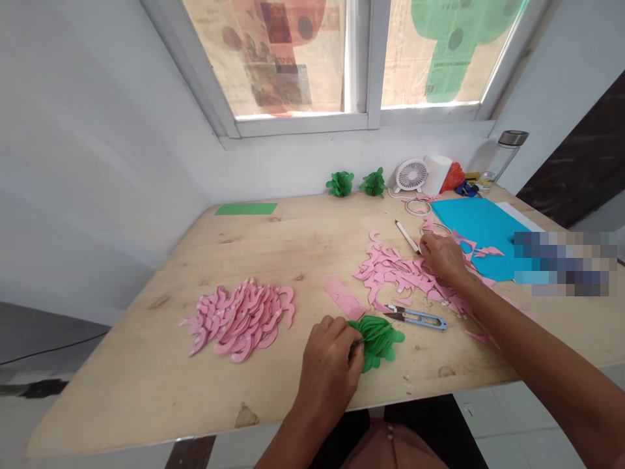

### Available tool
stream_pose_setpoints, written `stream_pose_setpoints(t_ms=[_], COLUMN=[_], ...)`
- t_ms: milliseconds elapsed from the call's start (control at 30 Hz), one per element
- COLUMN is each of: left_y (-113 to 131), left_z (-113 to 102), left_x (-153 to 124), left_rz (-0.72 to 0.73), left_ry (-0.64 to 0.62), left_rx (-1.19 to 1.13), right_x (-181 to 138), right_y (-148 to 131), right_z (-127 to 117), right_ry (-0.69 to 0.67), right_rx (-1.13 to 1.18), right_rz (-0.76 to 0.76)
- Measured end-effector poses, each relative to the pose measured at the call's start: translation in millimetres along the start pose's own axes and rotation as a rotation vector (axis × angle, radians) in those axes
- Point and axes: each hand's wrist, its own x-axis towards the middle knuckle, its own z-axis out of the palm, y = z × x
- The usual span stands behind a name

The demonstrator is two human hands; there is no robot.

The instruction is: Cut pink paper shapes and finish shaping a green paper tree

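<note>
My left hand [328, 361] is closed on a folded green paper cutout [379, 339] with many fanned layers, near the table's front edge. Among loose pink paper scraps [390, 270] on the right, my right hand [442, 257] has its fingers bunched downward. Whatever is between those fingertips is hidden. A white pen [406, 236] lies right beside them. Between the two hands rest blue-handled thread snips [420, 318] and a pink paper strip [344, 296].
Curved pink paper cutouts [249, 319] are heaped on the left. Farther back lie a green paper strip [247, 208], two green paper shapes [340, 184] and a small fan [411, 176]. Blue sheets [481, 225] and a glass bottle [502, 159] occupy the right side.
</note>
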Motion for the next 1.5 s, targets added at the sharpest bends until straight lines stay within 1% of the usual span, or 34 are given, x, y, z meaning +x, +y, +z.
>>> stream_pose_setpoints(t_ms=[167,267,333,367,467,500,567,667,767,867,933,1067,1200,1400,1500], left_y=[2,2,1,1,1,2,2,4,5,6,6,5,5,5,4], left_z=[1,2,2,2,3,3,2,2,1,0,1,2,2,3,4], left_x=[-2,-4,-6,-7,-9,-9,-10,-9,-6,-4,-3,-1,-1,-2,-1], left_rz=[-0.021,-0.028,-0.034,-0.039,-0.052,-0.056,-0.055,-0.04,-0.043,-0.046,-0.042,-0.036,-0.035,-0.047,-0.046], left_ry=[0.006,0.008,0.01,0.012,0.021,0.026,0.04,0.052,0.043,0.021,0.012,0.001,-0.01,-0.002,-0.008], left_rx=[0.018,0.006,-0.008,-0.018,-0.056,-0.066,-0.074,-0.067,-0.058,-0.033,-0.013,0.006,0.009,0.002,0.005], right_x=[-1,-3,-9,-15,-44,-56,-78,-104,-117,-124,-126,-131,-134,-141,-143], right_y=[-1,-1,-4,-8,-25,-32,-48,-68,-80,-87,-90,-94,-96,-95,-94], right_z=[1,-11,-26,-35,-61,-67,-75,-76,-72,-68,-65,-61,-58,-54,-53], right_ry=[0.024,0.078,0.196,0.224,0.182,0.162,0.082,-0.01,-0.05,-0.045,-0.027,0.007,0.035,0.087,0.098], right_rx=[0.045,0.13,0.436,0.585,0.956,1.021,1.075,1.1,1.088,1.04,1.0,0.934,0.897,0.936,0.926], right_rz=[0.096,0.146,0.176,0.191,0.118,0.102,0.029,-0.122,-0.297,-0.443,-0.494,-0.521,-0.515,-0.456,-0.457])
